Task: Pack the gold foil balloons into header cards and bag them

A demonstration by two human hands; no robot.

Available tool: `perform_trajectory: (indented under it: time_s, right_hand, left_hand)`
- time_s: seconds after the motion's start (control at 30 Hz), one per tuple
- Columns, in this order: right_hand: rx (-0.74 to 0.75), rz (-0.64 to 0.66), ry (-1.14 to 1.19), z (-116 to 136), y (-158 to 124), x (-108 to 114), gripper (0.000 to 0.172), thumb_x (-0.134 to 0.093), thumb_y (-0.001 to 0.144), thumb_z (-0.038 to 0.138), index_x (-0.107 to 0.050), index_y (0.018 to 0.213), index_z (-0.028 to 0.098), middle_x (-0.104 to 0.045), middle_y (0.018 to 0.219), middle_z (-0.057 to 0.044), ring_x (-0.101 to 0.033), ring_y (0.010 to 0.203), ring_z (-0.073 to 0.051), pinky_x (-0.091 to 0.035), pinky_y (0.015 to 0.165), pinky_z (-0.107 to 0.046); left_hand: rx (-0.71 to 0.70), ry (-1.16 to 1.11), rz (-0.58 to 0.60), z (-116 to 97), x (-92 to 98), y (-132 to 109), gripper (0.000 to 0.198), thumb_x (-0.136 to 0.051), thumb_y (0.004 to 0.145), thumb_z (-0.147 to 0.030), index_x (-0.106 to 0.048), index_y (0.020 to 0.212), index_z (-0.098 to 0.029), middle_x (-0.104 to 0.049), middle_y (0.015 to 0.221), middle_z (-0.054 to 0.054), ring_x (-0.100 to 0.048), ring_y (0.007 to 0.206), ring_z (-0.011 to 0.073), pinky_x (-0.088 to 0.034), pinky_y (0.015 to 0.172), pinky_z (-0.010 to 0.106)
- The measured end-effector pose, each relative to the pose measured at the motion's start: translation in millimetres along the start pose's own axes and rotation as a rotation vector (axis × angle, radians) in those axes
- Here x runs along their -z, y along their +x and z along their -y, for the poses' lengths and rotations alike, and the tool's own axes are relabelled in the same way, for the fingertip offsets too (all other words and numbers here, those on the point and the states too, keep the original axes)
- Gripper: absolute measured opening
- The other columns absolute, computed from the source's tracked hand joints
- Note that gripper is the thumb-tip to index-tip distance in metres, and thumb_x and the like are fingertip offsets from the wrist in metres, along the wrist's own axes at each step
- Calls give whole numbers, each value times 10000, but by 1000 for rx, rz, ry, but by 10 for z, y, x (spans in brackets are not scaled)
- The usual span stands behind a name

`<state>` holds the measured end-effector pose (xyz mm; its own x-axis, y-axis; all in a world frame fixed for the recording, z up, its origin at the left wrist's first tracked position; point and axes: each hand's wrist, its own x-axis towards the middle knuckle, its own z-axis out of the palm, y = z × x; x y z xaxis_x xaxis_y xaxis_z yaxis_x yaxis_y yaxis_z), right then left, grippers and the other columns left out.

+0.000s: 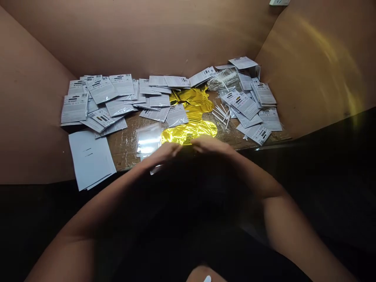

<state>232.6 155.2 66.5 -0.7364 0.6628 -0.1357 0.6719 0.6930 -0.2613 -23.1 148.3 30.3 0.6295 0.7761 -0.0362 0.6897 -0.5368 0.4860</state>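
Note:
A flat gold foil balloon [189, 130] lies at the front middle of the table, shiny and creased. My left hand [169, 150] is closed at its near left edge, and my right hand [205, 144] is closed at its near right edge. Both sets of fingers seem to pinch the foil, though the fingertips are partly hidden and dim. Behind it lie more flat gold foil balloons [192, 102]. Clear plastic sleeves [149, 138] lie just left of the foil, close to my left hand.
Packets with white printed cards [102, 89] are heaped at the left, with more packets [241, 105] at the right. Thin white straws [222, 116] lie right of the foil. White sheets [91, 158] overhang the table's front left edge. Brown walls [152, 35] enclose the table [123, 145].

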Motion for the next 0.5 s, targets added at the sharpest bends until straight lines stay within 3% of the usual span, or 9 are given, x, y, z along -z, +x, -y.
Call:
perform_trajectory:
  time_s: [0.07,0.1,0.17,0.23,0.37,0.43,0.5]
  right_hand:
    - [-119,77,170,-211,279,152,174,-602,994,220,-736,899,162,-715,794,-42,-571,704,-164,-355,703,-290]
    - [-186,124,243,-302,400,231,185,-619,967,218,-721,826,156,-679,723,-24,-537,657,-149,-337,664,-283]
    - [-305,197,357,-419,546,343,211,-643,912,205,-675,711,148,-603,619,3,-478,593,-127,-306,614,-277]
    - [-377,161,448,-423,535,333,218,-644,878,205,-639,667,147,-550,577,20,-442,570,-113,-286,591,-274]
    - [-409,-99,745,-119,160,-96,275,-614,910,352,-625,712,161,-537,611,28,-456,589,-118,-313,569,-257]
    - [-400,-191,928,103,-80,-358,335,-610,937,458,-659,785,164,-596,677,10,-522,628,-139,-381,584,-252]
    - [-437,-354,1038,296,-268,-524,356,-681,919,525,-699,927,169,-671,792,-17,-598,709,-166,-459,630,-261]
  left_hand:
    - [249,-124,16,65,231,190,358,-571,1017,-322,-665,691,-206,-621,672,54,-603,660,221,-472,676,337]
    - [344,-154,-74,69,320,245,329,-617,987,-316,-650,679,-206,-614,651,52,-608,662,225,-474,682,338]
    - [443,-234,-397,2,385,241,254,-652,973,-337,-677,762,-199,-671,723,72,-657,754,241,-509,752,349]
    - [475,-460,-608,-150,262,104,310,-643,997,-457,-695,852,-189,-721,810,95,-690,805,238,-545,793,362]
    - [520,-1242,-353,-514,-308,-223,539,-802,834,-682,-713,935,-160,-769,853,111,-745,781,235,-612,781,386]
    - [479,-1447,-409,-635,-505,-298,578,-876,769,-657,-733,1021,-156,-795,932,107,-767,849,240,-627,829,391]
    - [431,-1486,-510,-694,-549,-328,540,-897,774,-596,-751,1054,-158,-803,977,89,-766,863,233,-630,834,376]
